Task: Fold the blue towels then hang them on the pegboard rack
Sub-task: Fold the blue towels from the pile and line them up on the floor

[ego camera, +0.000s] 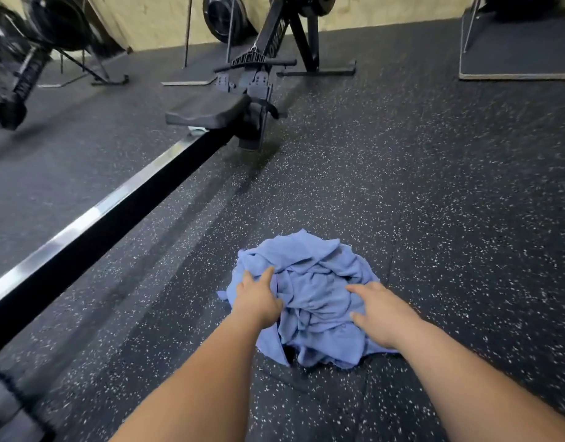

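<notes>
A crumpled heap of blue towels (310,291) lies on the black speckled rubber floor (434,202) in front of me. My left hand (257,298) rests on the heap's left side with its fingers stretched forward over the cloth. My right hand (375,309) lies on the right side of the heap, fingers extended and pointing left across the fabric. Neither hand visibly grips a fold. No pegboard rack is in view.
A rowing machine runs diagonally at the left, its rail (93,218) reaching from the lower left to the seat (208,114) and footrests (255,87). Another machine (35,59) stands far left. A platform (517,55) sits at the back right by the wall.
</notes>
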